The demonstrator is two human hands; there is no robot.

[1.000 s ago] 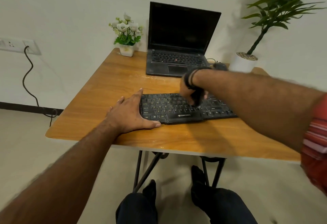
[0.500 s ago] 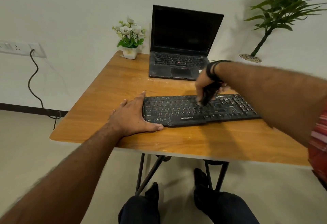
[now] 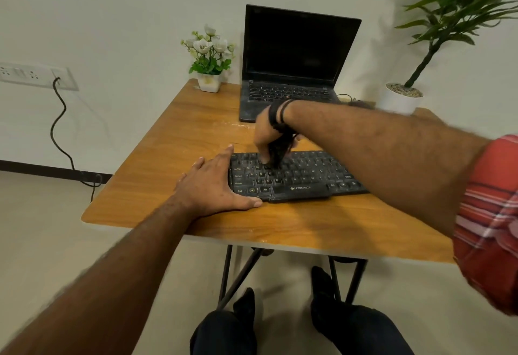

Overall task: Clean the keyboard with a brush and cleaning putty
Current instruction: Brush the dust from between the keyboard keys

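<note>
A black keyboard lies across the front half of the wooden table. My left hand rests flat on the table, fingers apart, thumb along the keyboard's front left corner and fingers against its left end. My right hand hovers over the keyboard's upper left rows, fingers closed around a dark brush whose tip touches the keys. The brush is blurred and mostly hidden by the hand. No cleaning putty is in sight.
An open black laptop stands behind the keyboard. A small white pot of flowers sits at the back left corner. A tall potted plant stands at the right. A cable hangs from a wall socket on the left.
My right hand with the brush swept right along the keyboard, then back to the left rows. My left hand has stayed at the keyboard's left end. The camera view shifted slightly.
</note>
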